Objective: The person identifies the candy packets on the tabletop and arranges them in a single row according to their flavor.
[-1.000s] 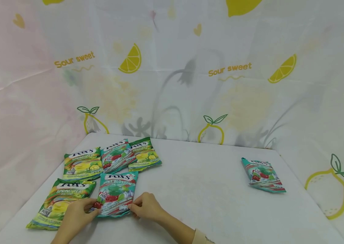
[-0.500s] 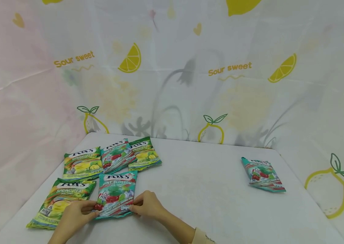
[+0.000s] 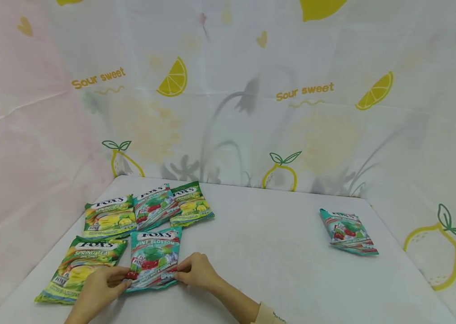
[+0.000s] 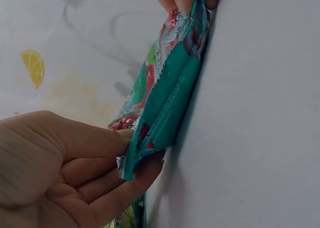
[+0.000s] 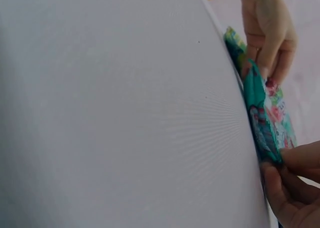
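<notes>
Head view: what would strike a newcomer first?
The teal plastic candy bag at front left likely stands out, its lower corners pinched by the left hand and right hand. Another teal plastic bag lies alone on the white table at right; yellow lemon prints dot the pale backdrop.

The near Mint Blossom bag [image 3: 154,261] is showing teal film with red cherries and dark FOX'S lettering on white. Left of it, the near Spring Tea bag [image 3: 78,270] is wearing green and yellow. Behind it, the rear Mint Blossom bag [image 3: 155,208] is displaying teal and red. Well to its right, the lone Mint Blossom bag [image 3: 349,235] is carrying teal with reddish-and-white diagonal stripes. Under it, the table [image 3: 260,252] is showing plain white. Beyond it, the backdrop [image 3: 228,54] is bearing yellow lemons, orange lettering and grey flowers on white.
</notes>
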Motion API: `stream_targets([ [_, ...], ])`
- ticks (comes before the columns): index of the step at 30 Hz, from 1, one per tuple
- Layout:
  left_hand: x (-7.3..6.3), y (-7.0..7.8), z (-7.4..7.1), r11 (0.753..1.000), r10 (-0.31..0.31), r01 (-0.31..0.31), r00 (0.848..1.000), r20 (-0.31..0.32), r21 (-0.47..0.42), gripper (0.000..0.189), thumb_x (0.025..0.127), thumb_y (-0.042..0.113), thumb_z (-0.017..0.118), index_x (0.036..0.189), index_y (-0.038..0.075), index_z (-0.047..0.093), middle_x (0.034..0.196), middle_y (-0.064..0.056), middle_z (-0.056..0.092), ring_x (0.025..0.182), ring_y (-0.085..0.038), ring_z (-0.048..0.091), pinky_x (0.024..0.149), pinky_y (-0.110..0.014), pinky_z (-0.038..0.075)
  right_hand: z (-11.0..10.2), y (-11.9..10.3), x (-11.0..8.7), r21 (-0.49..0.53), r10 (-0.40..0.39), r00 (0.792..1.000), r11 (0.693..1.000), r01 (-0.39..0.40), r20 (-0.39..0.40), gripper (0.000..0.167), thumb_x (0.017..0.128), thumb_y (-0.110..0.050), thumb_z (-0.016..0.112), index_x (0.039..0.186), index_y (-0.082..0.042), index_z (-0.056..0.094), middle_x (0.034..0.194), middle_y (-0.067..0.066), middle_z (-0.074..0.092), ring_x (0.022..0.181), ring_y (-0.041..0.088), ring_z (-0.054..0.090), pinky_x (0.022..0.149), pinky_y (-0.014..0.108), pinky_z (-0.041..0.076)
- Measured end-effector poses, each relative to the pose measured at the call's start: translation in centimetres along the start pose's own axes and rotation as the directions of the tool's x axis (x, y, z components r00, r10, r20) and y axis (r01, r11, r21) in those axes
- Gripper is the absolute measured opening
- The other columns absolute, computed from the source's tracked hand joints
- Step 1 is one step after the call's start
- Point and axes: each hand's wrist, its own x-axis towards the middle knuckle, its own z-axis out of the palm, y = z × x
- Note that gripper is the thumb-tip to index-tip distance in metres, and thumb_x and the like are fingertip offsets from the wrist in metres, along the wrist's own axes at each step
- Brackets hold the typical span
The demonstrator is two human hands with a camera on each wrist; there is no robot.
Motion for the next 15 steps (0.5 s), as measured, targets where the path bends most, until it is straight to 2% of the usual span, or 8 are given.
stream_targets([
  [4, -0.19, 0.12, 0.30, 1.000, -0.004, 0.004, 1.000, -0.029, -0.009, 0.023, 0.077, 0.000, 0.072, 0.098, -0.007, 0.069, 0.089, -0.015, 0.070, 0.076, -0.022, 0.068, 0.065, -0.029, 0.054, 0.00, 0.07, -0.12, -0.030, -0.044, 0.999, 0.999, 0.043, -0.016, 0.011, 0.078, 0.003, 0.069, 0.087, 0.007, 0.072, 0.070, 0.010, 0.070, 0.054, -0.003, 0.049, 0.050, 0.012, 0.041],
  [9, -0.35, 0.25, 0.47, 0.999, 0.026, -0.028, 0.998, -0.064, -0.025, 0.015, 0.076, -0.003, 0.070, 0.091, -0.003, 0.071, 0.086, -0.011, 0.071, 0.070, -0.014, 0.068, 0.062, -0.022, 0.053, -0.12, -0.15, -0.50, -0.107, -0.107, 0.994, 0.989, 0.106, -0.004, 0.015, 0.079, 0.001, 0.069, 0.093, 0.006, 0.072, 0.084, 0.010, 0.072, 0.062, -0.005, 0.050, 0.057, 0.013, 0.044],
  [15, -0.55, 0.62, 0.48, 0.998, 0.027, -0.031, 0.997, -0.069, -0.062, 0.014, 0.077, -0.005, 0.070, 0.091, -0.003, 0.071, 0.087, -0.012, 0.071, 0.070, -0.011, 0.067, 0.062, -0.021, 0.053, -0.53, -0.29, -0.89, -0.168, -0.174, 0.985, 0.970, 0.174, 0.013, 0.016, 0.081, 0.000, 0.068, 0.095, 0.005, 0.072, 0.087, 0.008, 0.072, 0.061, -0.006, 0.046, 0.055, 0.011, 0.041],
])
